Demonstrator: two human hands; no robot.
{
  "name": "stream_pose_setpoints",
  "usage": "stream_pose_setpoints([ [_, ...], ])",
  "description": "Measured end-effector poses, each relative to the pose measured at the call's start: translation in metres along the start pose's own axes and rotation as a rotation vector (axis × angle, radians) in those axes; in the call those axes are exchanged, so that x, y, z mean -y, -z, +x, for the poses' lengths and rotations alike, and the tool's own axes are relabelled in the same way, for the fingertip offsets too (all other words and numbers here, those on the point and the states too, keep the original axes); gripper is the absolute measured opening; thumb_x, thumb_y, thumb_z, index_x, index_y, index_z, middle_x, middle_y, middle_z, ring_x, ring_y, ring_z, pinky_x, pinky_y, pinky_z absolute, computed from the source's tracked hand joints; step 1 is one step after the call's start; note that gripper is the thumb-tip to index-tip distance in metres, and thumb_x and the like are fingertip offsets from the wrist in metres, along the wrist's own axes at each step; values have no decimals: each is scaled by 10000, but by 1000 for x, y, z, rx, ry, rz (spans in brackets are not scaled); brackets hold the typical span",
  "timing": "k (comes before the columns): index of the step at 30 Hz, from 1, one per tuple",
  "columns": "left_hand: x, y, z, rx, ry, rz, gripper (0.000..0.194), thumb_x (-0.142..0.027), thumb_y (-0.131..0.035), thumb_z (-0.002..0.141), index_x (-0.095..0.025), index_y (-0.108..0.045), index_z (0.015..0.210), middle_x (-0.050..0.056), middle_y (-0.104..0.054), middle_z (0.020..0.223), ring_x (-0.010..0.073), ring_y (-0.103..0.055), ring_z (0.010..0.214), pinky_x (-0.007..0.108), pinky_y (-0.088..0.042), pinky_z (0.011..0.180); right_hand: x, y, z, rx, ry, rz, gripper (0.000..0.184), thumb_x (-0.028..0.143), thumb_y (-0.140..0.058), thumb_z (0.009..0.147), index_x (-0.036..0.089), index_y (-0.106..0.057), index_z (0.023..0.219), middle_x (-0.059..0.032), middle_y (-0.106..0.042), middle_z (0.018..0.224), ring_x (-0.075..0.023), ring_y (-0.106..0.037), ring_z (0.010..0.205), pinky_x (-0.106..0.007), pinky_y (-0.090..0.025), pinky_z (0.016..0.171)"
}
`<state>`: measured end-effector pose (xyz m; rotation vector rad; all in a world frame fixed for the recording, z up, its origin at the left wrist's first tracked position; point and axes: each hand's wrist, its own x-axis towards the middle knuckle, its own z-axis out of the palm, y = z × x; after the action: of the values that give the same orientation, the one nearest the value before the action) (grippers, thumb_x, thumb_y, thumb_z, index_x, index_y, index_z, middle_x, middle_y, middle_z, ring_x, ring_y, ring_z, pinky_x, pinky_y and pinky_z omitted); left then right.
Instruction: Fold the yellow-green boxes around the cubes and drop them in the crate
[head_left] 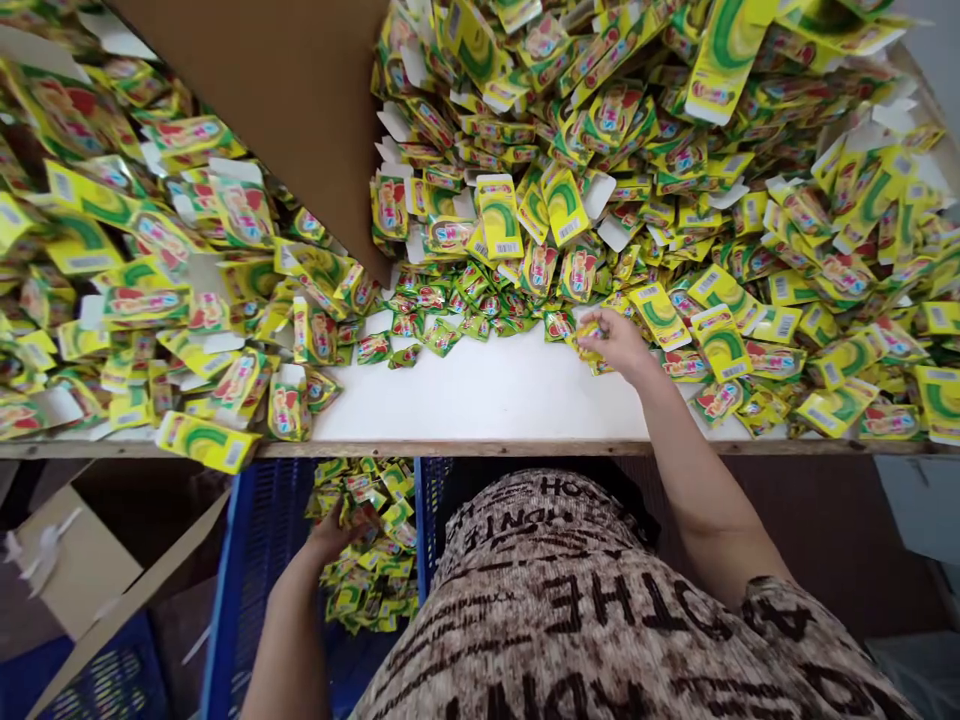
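My right hand [616,340] is above the white tabletop [480,395], at the left edge of the right-hand heap. Its fingers are closed on a small yellow carton [588,338], partly covered by them. Low on the left, my left hand [331,538] reaches over a blue plastic crate [255,570] holding many yellow-green cartons [367,585]. Motion smears its fingers, and whether they grip the carton beside them cannot be made out. Small shiny green-and-red sachets [442,335] lie in a loose row along the back of the bare table strip.
Heaps of yellow cartons, many with open white flaps, cover the table's left [180,300] and right [637,150]. A brown cardboard panel [292,110] stands between them. The wooden table edge [480,448] runs across. An open cardboard box [82,560] is at lower left.
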<state>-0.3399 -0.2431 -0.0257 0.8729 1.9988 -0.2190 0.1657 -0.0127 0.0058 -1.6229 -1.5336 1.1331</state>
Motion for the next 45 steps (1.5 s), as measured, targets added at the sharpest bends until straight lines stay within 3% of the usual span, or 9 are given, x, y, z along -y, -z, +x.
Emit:
stream_pose_setpoints([
  [3,-11,7,-12,99,35,-62,874,-665,-793,504,-161,-624,1198,94,-738,881,376,-718,964,415,-562,755,14,-8,27,5,59,-22,448,175,-743,706,187,-686,1149,-52,-714,1091,-229,-657,1005,-386,-510,953],
  [6,-62,22,-48,318,-245,-273,703,-664,-792,577,-209,-680,1100,58,-750,913,290,-720,874,398,-568,793,22,-18,34,99,61,-168,464,114,-775,668,183,-737,1126,-86,-719,1185,-294,-627,1168,-454,-436,1081],
  [10,-150,24,-82,500,-567,-386,469,-503,-778,727,-207,-721,1086,84,-759,985,243,-711,886,378,-571,832,15,-20,3,246,13,-141,562,103,-822,609,205,-747,1156,-85,-733,1122,-272,-670,1036,-427,-515,969],
  [13,-207,2,-72,586,-728,-402,398,-431,-785,736,-192,-737,1052,90,-761,937,219,-712,860,348,-585,795,12,-8,-24,303,-11,-25,698,130,-849,569,208,-702,1247,-45,-724,990,-210,-662,897,-361,-545,851],
  [20,-289,-66,-21,343,-849,-529,339,-297,-749,710,-154,-698,1013,42,-723,808,144,-680,638,285,-577,625,38,-8,-6,509,164,-107,525,144,-872,538,243,-777,1045,-22,-729,939,-227,-650,916,-313,-510,793],
  [27,-288,-65,-11,208,-892,-477,283,-302,-726,710,-164,-702,955,51,-734,836,143,-666,668,287,-559,656,38,-36,7,571,397,-534,335,154,-879,566,177,-721,861,-58,-646,934,-243,-580,934,-313,-441,771],
  [33,-317,-47,-15,54,-965,-410,223,-340,-707,749,-168,-717,890,57,-731,823,174,-676,725,307,-544,704,30,-20,-53,422,392,-367,340,91,-680,787,204,-605,1100,-45,-650,1004,-209,-591,923,-308,-452,789],
  [39,-398,-59,-27,-207,-1157,-284,141,-247,-654,832,-160,-693,935,68,-708,834,209,-661,775,337,-511,769,-2,-24,-134,200,413,-460,169,131,-574,897,198,-664,1024,-112,-679,952,-266,-609,914,-396,-498,814],
  [45,-484,-78,-35,-574,-1228,-123,361,-154,-711,831,-106,-571,1161,206,-618,1197,359,-529,1232,457,-374,1053,-4,-34,-173,110,340,-523,367,29,-440,853,210,-652,1091,-116,-701,949,-268,-642,877,-404,-531,799],
])
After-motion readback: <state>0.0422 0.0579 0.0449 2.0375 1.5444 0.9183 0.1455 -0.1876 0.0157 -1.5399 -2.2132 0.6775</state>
